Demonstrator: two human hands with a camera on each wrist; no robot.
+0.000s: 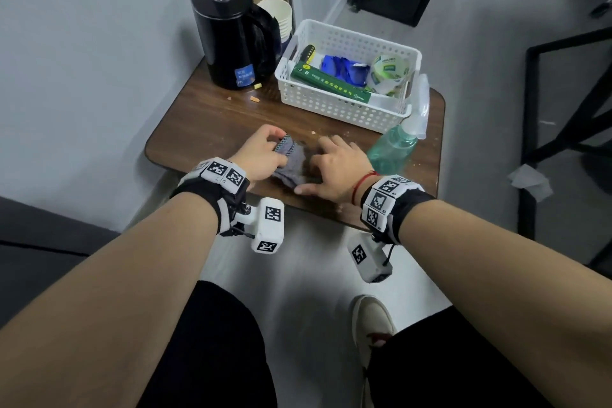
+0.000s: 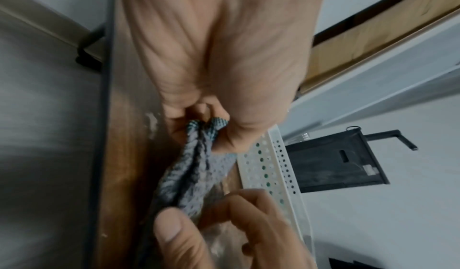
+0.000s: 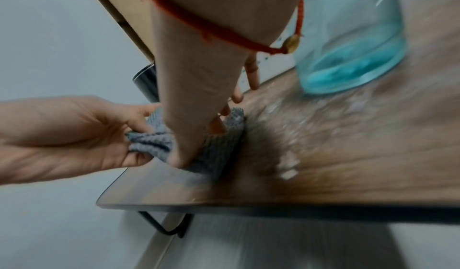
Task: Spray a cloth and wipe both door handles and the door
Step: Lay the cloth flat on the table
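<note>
A grey knitted cloth [image 1: 293,161] lies bunched near the front edge of the small brown table [image 1: 205,129]. My left hand [image 1: 276,146] pinches its left end between thumb and fingers; the left wrist view shows that corner of the cloth [image 2: 189,174] gathered in the left hand [image 2: 206,121]. My right hand [image 1: 314,166] holds the other end, thumb pressed down on the cloth [image 3: 216,147] with the forefinger behind the fold, other fingers straight. A teal spray bottle [image 1: 394,146] with a clear trigger stands just right of my right hand. I see no door handle.
A black kettle [image 1: 228,40] and stacked paper cups [image 1: 278,16] stand at the table's back left. A white perforated basket [image 1: 347,76] with tape and boxes fills the back right. Crumbs dot the tabletop. A black metal frame [image 1: 563,109] stands on the floor to the right.
</note>
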